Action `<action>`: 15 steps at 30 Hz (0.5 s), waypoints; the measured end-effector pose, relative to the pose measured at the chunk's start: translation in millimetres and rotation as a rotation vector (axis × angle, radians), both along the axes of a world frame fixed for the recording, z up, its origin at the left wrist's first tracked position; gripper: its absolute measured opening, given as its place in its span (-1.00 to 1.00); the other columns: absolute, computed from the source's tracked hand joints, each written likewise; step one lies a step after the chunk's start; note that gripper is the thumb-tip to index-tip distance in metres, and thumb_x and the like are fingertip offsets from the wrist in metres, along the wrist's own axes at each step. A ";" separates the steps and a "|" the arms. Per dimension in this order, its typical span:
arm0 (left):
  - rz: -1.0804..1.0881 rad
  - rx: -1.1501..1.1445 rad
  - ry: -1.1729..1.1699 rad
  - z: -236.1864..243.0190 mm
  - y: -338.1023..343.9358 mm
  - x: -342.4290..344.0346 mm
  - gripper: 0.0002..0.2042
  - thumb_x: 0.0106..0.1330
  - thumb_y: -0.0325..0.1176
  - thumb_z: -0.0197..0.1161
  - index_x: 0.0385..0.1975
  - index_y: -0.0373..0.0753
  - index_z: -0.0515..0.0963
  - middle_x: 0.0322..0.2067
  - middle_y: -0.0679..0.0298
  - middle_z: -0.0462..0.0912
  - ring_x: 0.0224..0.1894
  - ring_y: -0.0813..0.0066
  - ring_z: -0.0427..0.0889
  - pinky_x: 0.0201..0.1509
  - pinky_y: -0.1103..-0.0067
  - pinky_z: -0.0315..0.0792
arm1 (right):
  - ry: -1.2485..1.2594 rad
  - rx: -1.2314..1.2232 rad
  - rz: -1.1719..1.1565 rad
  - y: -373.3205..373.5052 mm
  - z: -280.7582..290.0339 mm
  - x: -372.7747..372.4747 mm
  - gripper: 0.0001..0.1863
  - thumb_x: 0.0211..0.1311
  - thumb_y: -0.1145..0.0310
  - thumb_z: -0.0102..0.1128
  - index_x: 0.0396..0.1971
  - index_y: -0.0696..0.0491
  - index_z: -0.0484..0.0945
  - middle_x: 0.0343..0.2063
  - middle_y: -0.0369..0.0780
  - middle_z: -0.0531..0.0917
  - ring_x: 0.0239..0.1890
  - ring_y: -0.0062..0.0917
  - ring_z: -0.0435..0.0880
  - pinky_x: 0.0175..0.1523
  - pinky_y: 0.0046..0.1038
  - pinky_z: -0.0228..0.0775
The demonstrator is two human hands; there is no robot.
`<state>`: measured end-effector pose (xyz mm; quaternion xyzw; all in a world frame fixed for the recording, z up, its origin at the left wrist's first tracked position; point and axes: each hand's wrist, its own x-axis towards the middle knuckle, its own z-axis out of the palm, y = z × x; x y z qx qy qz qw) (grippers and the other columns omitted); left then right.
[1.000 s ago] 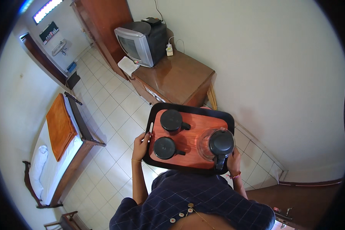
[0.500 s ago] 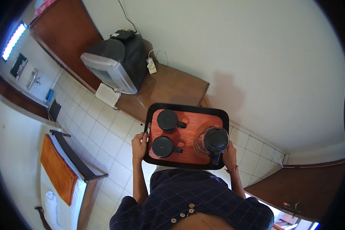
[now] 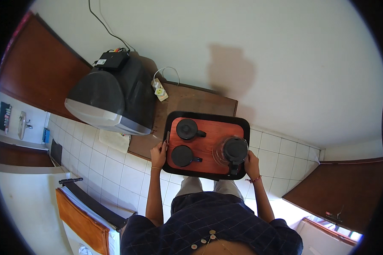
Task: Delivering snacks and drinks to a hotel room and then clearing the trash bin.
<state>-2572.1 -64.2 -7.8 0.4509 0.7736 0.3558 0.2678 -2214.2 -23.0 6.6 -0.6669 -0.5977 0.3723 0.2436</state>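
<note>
Both my hands carry a serving tray (image 3: 204, 127) with a black rim and a red wood-grain base. My left hand (image 3: 158, 155) is closed round its left edge, by the handle slot. At the right edge my right hand (image 3: 252, 165) grips the rim, its fingers partly hidden underneath. Two black mugs stand on the tray's left side: a far mug (image 3: 187, 129) and a near mug (image 3: 183, 156), handles pointing right. Toward the right side rests a glass coffee pot (image 3: 235, 149) with a black lid and handle, close to my right hand.
Beyond the tray is a brown wooden table (image 3: 200, 100) against the wall, bearing an old television (image 3: 115, 91) and a power strip (image 3: 159, 90). A bed (image 3: 83, 214) stands at the lower left. To the right is a brown door (image 3: 327, 191); tiled floor (image 3: 115, 165) lies between.
I have come closer to the table and television, which look larger now. The tray now overlaps the table's near part in view. Both hands keep their hold, and the mugs and pot stay in place.
</note>
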 end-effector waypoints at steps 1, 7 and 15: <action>0.008 0.014 0.003 -9.0 7.7 -4.3 -0.71 0.22 -0.25 -0.01 -0.51 -0.38 0.51 -0.65 0.06 0.51 -0.60 0.52 0.48 -0.50 0.56 0.31 | -0.017 0.020 0.015 9.8 -6.4 -3.3 -0.90 0.03 0.53 -0.13 -0.51 0.23 0.39 -0.59 0.05 0.48 -0.52 -0.11 0.49 -0.46 -0.36 0.29; 0.045 0.031 -0.054 -56.6 59.8 -9.1 -0.70 0.23 -0.25 -0.02 -0.52 -0.39 0.50 -0.64 0.08 0.51 -0.57 0.45 0.50 -0.47 0.56 0.31 | -0.208 0.108 0.076 65.3 -73.1 -0.6 -0.88 -0.05 0.49 -0.02 -0.54 0.25 0.44 -0.69 0.01 0.48 -0.65 -0.35 0.52 -0.54 -0.44 0.26; 0.009 0.147 0.064 -130.7 108.8 -29.1 -0.72 0.23 -0.28 -0.05 -0.53 -0.38 0.48 -0.65 0.11 0.48 -0.56 0.39 0.49 -0.45 0.55 0.32 | 0.007 0.046 0.022 122.4 -99.4 -21.2 -0.85 -0.04 0.46 0.03 -0.48 0.22 0.50 -0.64 -0.02 0.54 -0.60 -0.36 0.57 -0.50 -0.45 0.32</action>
